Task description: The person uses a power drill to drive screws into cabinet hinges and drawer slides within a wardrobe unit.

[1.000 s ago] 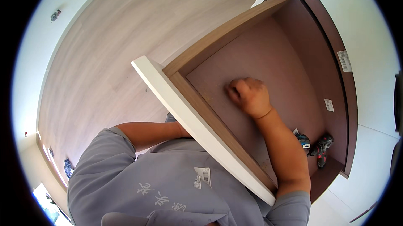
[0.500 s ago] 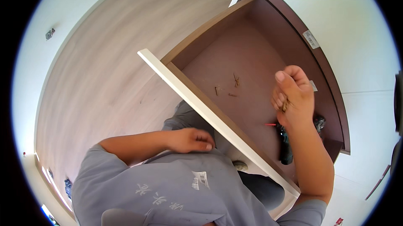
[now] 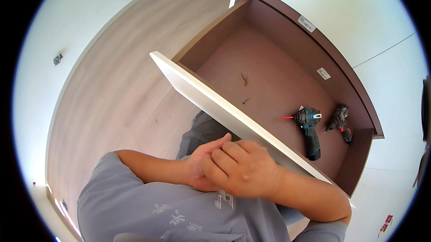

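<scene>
My two hands are pressed together in front of my shirt, just outside the drawer front. My right hand [image 3: 244,168] lies over the left with its fingers curled; screws showed in its palm a moment before, but its palm is hidden now. Underneath, my left hand [image 3: 197,168] has its thumb stretched along the right knuckles, while its other fingers are covered. A few brass-coloured screws [image 3: 246,101] lie loose on the floor of the pulled-out brown drawer [image 3: 274,80].
A teal and black power driver [image 3: 310,134] with a red bit lies in the drawer. Beside it, near the back corner, rests a smaller black and red drill [image 3: 340,123]. The white drawer front [image 3: 224,107] stands between my body and the drawer's inside. Pale wood flooring [image 3: 112,84] spreads leftward.
My right hand has come out from over the drawer and down onto my left hand, uncovering both power tools. Fewer loose screws show on the drawer floor.
</scene>
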